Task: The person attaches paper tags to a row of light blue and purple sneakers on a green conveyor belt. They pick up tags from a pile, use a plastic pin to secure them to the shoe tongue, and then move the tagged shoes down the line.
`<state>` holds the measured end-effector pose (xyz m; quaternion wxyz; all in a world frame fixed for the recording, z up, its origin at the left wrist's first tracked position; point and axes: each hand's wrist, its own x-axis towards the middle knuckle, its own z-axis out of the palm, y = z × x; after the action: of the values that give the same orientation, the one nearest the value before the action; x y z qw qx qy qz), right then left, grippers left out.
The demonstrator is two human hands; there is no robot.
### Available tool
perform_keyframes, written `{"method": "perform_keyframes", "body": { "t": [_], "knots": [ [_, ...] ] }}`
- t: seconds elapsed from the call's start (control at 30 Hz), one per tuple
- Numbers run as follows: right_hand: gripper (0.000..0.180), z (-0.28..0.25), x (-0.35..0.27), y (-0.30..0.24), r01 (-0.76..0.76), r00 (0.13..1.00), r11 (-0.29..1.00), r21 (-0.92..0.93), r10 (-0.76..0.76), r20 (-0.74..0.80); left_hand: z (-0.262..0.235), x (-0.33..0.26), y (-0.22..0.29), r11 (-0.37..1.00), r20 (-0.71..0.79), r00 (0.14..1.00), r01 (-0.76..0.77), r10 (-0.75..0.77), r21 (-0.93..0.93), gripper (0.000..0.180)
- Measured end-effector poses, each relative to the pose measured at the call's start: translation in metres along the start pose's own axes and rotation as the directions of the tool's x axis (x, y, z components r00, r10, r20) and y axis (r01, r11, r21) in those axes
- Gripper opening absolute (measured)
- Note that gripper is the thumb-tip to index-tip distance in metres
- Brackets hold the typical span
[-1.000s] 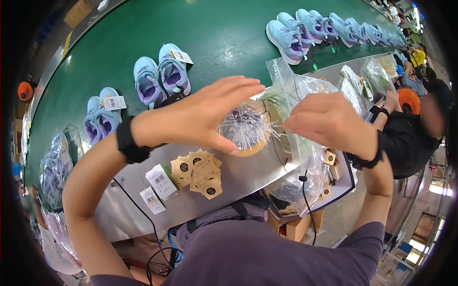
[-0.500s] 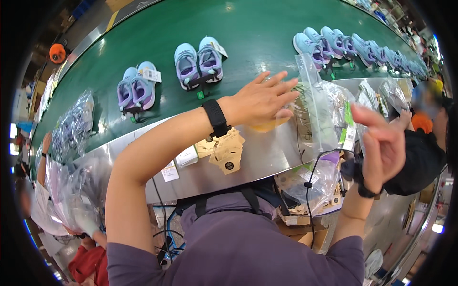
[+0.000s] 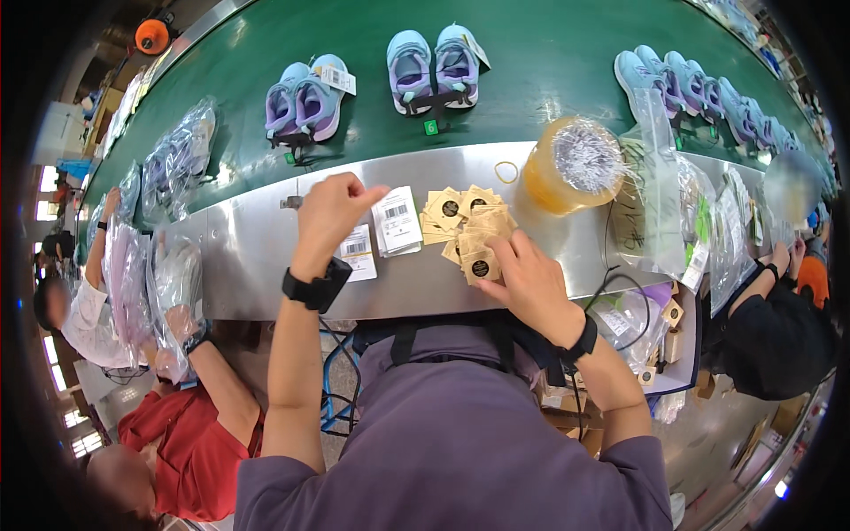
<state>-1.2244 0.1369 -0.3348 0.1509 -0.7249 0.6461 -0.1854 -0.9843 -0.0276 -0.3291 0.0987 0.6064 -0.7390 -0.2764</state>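
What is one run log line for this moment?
left hand: raised, empty | right hand: on square brown paper tags | surface: steel ledge

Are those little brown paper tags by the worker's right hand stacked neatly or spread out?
Spread out. The brown tags lie fanned and overlapping at different angles on the metal ledge, with the right hand resting on the nearest one.

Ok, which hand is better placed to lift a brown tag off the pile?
Right. The right hand already rests on the brown tags, fingertips on one. The left hand hovers above the white labels, beside the pile.
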Motion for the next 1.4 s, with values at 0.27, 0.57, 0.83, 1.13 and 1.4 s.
{"method": "perform_keyframes", "body": {
  "t": [0.27,0.57,0.83,1.13,1.4],
  "knots": [
    [0.025,0.014,0.017,0.027,-0.122,0.992,0.967,0.223,0.117,0.037,0.035,0.005,-0.013,0.987,0.031,0.993,0.108,-0.113,0.119,0.041],
    [0.018,0.001,0.012,0.048,-0.457,0.886,0.641,0.616,0.384,0.258,0.042,0.009,-0.022,0.988,0.033,0.99,0.14,-0.138,-0.072,0.043],
    [0.016,-0.003,0.01,0.05,-0.464,0.876,0.604,0.648,0.423,0.233,0.038,0.006,-0.018,0.989,-0.022,0.989,0.148,-0.147,0.007,0.045],
    [0.015,-0.002,0.004,0.045,-0.403,0.907,0.686,0.606,0.386,0.166,0.043,0.002,-0.027,0.768,0.163,0.974,0.226,-0.16,-0.599,0.025],
    [0.013,-0.008,0.0,0.039,-0.428,0.887,0.697,0.575,0.445,0.121,0.024,-0.012,-0.019,0.535,0.228,0.97,0.238,-0.086,-0.811,0.027]
  ]
}}
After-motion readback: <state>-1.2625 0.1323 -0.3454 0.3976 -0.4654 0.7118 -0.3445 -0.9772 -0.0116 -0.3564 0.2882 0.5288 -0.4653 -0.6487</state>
